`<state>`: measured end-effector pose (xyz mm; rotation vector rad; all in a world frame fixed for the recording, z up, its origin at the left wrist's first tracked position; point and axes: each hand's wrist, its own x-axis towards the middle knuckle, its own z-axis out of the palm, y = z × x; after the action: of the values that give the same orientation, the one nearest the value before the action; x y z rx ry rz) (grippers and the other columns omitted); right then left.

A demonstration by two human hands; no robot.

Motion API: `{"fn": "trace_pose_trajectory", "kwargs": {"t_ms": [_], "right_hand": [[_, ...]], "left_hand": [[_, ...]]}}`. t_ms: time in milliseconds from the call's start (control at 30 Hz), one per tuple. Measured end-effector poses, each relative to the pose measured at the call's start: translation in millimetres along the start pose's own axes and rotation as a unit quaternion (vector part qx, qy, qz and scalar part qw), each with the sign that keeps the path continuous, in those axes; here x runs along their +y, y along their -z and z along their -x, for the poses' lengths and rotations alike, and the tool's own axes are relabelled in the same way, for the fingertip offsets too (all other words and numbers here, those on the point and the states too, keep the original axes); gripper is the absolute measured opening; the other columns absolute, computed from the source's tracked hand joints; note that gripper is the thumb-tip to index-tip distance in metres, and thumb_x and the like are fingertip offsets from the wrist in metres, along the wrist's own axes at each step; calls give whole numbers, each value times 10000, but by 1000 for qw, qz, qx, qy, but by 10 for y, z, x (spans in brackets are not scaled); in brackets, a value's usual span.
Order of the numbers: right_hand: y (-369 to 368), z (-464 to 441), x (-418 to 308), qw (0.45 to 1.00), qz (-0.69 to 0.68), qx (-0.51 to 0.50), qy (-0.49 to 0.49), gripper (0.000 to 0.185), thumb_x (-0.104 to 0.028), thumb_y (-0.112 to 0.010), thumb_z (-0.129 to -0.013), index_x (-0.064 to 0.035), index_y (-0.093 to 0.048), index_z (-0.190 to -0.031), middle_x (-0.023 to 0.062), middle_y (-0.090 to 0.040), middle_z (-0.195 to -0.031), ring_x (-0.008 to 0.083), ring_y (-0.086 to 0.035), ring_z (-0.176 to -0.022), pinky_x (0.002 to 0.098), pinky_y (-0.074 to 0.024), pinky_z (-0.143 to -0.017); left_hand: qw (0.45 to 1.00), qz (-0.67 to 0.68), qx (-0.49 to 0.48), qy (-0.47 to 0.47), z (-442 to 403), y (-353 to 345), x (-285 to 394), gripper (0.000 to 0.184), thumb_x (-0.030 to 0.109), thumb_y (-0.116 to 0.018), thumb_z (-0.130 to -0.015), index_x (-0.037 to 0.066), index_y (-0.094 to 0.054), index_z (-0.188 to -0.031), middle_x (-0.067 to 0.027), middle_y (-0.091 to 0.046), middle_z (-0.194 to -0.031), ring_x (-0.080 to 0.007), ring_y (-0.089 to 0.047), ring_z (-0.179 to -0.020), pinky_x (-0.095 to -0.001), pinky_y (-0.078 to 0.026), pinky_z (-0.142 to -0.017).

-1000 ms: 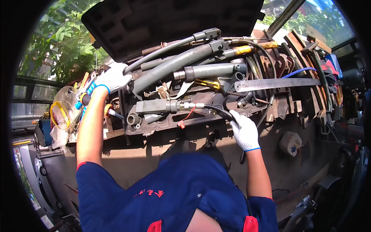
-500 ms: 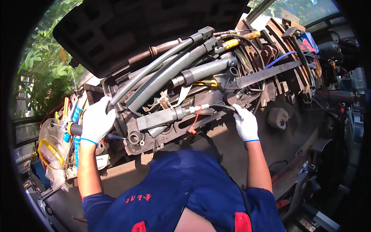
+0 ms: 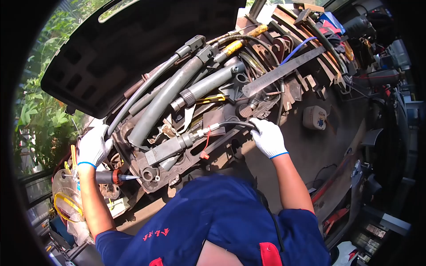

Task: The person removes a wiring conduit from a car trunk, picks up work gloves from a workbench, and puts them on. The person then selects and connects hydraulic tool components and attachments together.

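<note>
My left hand, in a white knit glove, is closed around the lower end of a long grey pump lever. Beside the lever lies a thick grey tube, joined to it at the upper end. Pinched in my gloved right hand is a black hose. Its metal coupling leads to a ribbed grey tool head, and a red cap dangles from the coupling. These parts lie in or across an open black case. A caulking gun with a pointed nozzle sits below my left hand.
The case lid stands raised at the back. A grey cylinder, a yellow utility knife and a steel ruler lie among loose metal parts. A pale block-shaped container stands right of my right hand.
The camera view has turned, so the case and tools appear shifted left and tilted. Both hands keep their holds on the lever and the hose.
</note>
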<state>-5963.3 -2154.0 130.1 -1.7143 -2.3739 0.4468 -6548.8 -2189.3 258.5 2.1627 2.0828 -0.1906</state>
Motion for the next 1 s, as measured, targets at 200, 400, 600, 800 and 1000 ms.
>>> {"fn": "trace_pose_trajectory", "kwargs": {"t_ms": [200,400,600,800,1000], "right_hand": [[92,450,429,997,-77,-5,-20,442,-275,-749,-944,-75,-690,-1334,172,-736,-1012,388,-715,-938,506,-577,-859],[-135,895,996,972,-222,-68,37,365,-411,-724,-980,-80,-704,-1132,193,-747,-979,415,-730,-922,538,-577,-827],[-367,1571,1745,942,-84,-304,115,482,-448,-730,-978,-72,-712,-1279,214,-730,-1221,409,-710,-1151,507,-575,-1009],[-206,2211,3216,977,-155,-115,-93,455,-349,-646,-1032,-41,-726,-1357,215,-721,-1392,407,-668,-1303,489,-524,-1138],[381,2707,4120,947,-208,-49,-241,381,-287,-689,-1068,-2,-761,-1309,214,-773,-1320,372,-729,-1254,417,-550,-1105]], "left_hand": [[980,62,176,65,107,-134,1073,371,180,-750,-998,26,-715,-1333,-196,-737,-1316,-374,-703,-1247,-446,-536,-1114],[963,214,157,-46,307,-335,3320,291,114,-768,-962,50,-757,-1246,-156,-761,-1214,-337,-732,-1153,-414,-559,-1068],[902,339,38,-263,139,-990,5446,237,187,-769,-907,65,-766,-1111,-149,-766,-1097,-381,-732,-1057,-476,-576,-973],[922,122,-48,-365,24,-1503,5777,91,190,-734,-806,103,-708,-806,-105,-659,-752,-349,-672,-792,-490,-521,-754],[930,103,37,-350,-135,-1461,5747,138,216,-738,-826,110,-666,-775,-116,-633,-732,-352,-631,-758,-481,-479,-768]]}}
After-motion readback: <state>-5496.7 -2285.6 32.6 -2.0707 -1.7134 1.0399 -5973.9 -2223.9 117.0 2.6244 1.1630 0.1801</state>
